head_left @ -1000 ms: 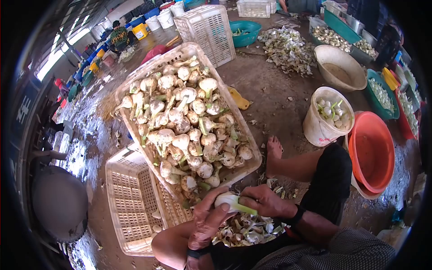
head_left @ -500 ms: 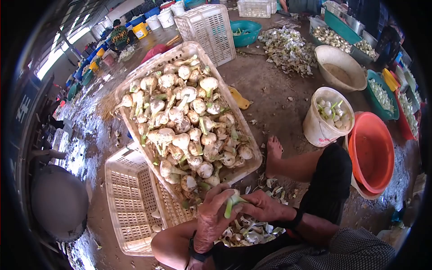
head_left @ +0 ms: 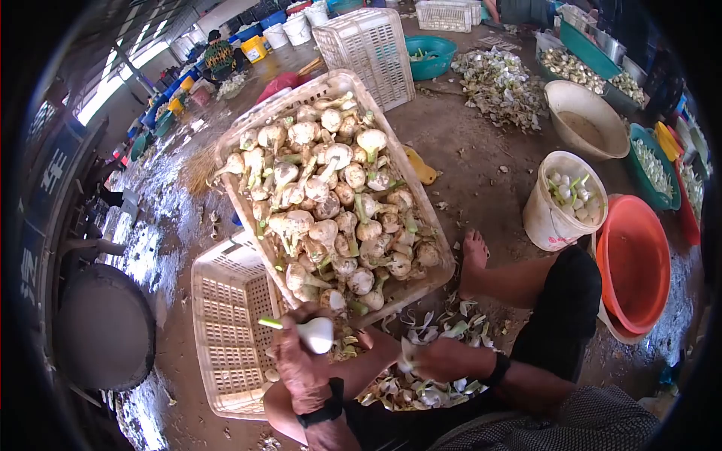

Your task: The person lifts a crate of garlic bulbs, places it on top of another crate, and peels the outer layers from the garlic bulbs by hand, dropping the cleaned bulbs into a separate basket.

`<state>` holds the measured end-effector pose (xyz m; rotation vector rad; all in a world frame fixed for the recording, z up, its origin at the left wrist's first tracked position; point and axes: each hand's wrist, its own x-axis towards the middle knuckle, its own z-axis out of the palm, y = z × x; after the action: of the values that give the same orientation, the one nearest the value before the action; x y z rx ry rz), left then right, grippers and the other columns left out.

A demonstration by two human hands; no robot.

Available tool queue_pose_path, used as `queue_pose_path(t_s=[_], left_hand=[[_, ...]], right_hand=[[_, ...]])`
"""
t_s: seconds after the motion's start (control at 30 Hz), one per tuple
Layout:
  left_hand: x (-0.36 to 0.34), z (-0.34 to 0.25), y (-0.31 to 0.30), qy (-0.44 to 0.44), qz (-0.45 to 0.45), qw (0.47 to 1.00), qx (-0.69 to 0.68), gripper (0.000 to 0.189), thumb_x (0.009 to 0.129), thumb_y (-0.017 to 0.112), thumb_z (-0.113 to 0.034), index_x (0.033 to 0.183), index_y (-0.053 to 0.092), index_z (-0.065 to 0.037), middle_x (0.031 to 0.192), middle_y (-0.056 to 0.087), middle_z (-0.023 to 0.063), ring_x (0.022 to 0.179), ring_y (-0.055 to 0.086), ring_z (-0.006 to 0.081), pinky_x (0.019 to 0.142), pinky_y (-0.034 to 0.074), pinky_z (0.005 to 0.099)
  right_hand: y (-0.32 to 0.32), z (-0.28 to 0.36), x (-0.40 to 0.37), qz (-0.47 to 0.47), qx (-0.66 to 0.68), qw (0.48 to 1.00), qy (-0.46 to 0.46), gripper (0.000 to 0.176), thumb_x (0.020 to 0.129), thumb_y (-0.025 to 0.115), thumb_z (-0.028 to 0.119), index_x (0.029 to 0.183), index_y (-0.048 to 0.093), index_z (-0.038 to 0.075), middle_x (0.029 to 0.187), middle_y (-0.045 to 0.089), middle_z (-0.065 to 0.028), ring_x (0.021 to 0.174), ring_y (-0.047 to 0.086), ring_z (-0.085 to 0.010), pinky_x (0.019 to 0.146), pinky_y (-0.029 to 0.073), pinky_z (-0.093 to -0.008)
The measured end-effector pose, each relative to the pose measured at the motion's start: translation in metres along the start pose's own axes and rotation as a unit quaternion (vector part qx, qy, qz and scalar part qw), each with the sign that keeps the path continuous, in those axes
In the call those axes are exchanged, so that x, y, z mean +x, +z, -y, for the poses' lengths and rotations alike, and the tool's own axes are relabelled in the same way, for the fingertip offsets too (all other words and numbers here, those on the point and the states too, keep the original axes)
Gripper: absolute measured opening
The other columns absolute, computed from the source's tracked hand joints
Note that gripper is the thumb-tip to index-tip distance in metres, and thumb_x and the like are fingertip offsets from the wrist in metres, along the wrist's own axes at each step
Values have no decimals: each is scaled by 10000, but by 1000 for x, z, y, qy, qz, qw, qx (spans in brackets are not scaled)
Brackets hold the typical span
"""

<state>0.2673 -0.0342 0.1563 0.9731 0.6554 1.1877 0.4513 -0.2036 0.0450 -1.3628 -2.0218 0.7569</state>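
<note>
My left hand (head_left: 295, 362) is closed around a peeled white garlic bulb (head_left: 316, 335) whose short green stem points left. It is just off the near end of a plastic crate (head_left: 421, 295) heaped with unpeeled, soil-stained garlic bulbs (head_left: 325, 231). Lower right, my right hand (head_left: 445, 359) has its fingers curled on a pale strip of garlic skin (head_left: 408, 356), slightly blurred. Below and between the hands lies a pile of loose garlic skins (head_left: 421, 387).
An empty-looking crate (head_left: 226, 331) stands under the full one's left side. To the right are a white bucket (head_left: 538, 214) with peeled garlic and a red basin (head_left: 639, 263). A heap of skins (head_left: 500, 86) lies farther off. A person (head_left: 219, 56) sits far left.
My hands have drawn apart. The left has moved left with the garlic bulb, now bare and white; the right has moved slightly down and right with the skin. The view has shifted a little.
</note>
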Motion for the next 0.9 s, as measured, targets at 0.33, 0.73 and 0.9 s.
queue_pose_path(t_s=[0.33,0.73,0.9], left_hand=[[-3,-57,-56,193,-162,965,71,377,864,644,-177,1206,573,-34,1230,593,131,1179,548,263,1031,389,440],[-14,-20,9,-106,99,988,-47,351,853,705,-197,1095,612,41,1069,658,190,894,677,286,792,567,396],[-16,-11,5,-132,109,985,-13,302,879,677,-164,1090,626,46,1050,670,190,886,681,283,790,567,395]], right_hand=[[-17,-12,23,-86,94,983,133,225,874,651,224,978,624,27,749,622,-175,658,622,-378,595,504,-426],[-63,-20,127,-289,-143,935,148,254,796,645,62,1039,571,73,963,575,-151,870,611,-380,711,499,-452],[-64,-38,108,-347,-106,927,94,208,827,614,24,1026,560,52,951,604,-136,850,630,-334,709,513,-407]])
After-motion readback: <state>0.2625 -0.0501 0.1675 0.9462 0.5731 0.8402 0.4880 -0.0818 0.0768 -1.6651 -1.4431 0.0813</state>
